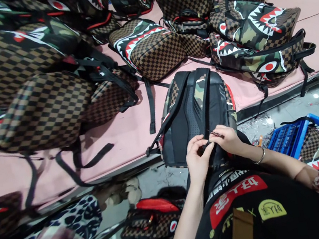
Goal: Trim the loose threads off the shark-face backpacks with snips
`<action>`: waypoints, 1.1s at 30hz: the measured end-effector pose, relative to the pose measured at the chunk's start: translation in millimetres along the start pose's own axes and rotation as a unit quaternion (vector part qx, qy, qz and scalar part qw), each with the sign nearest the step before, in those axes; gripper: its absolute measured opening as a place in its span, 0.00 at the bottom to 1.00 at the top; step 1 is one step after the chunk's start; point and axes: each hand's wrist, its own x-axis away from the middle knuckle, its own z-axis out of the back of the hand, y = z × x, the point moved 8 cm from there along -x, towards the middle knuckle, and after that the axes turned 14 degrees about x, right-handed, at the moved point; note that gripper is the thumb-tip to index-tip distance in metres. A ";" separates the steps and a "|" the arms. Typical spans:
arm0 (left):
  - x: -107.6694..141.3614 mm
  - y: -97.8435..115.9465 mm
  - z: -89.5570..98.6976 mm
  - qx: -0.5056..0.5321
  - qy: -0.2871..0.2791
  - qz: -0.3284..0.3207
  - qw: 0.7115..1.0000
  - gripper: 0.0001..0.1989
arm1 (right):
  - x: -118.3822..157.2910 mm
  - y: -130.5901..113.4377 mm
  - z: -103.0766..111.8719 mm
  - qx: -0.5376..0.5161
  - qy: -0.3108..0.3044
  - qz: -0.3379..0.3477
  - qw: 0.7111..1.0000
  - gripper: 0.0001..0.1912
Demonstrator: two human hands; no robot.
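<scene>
A backpack [190, 110] lies with its black padded back and shoulder straps facing up, leaning from the table edge toward my lap. My left hand [197, 155] is closed over its lower part, thumb and finger pinching the end of a black strap [207, 143]. Right beside it, my right hand [227, 139] is closed around small dark thread snips [216, 134], whose thin tips point up and left. The fingertips of both hands almost meet at the strap. Exactly what lies between them is partly hidden.
Checkered shark-mouth backpacks [150, 49] crowd the pink-covered table [131, 134], with a large pile [41, 111] at left. Another backpack [152, 219] sits low on my left. A blue crate [301, 137] with a backpack stands at right. A person's patterned sleeve [81, 219] appears lower left.
</scene>
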 end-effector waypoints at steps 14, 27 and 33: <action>0.4 -35.4 9.8 0.146 0.041 0.142 0.978 0.08 | -13.0 9.5 -20.1 -0.088 -0.150 -0.058 0.983 0.11; 12.7 -43.2 -12.8 0.351 0.040 0.248 0.902 0.14 | 12.2 -14.5 18.3 0.076 -0.019 0.018 0.997 0.06; 8.4 -17.3 -7.8 0.250 0.054 0.119 0.959 0.07 | 11.2 -16.4 9.7 0.135 -0.043 0.030 0.989 0.07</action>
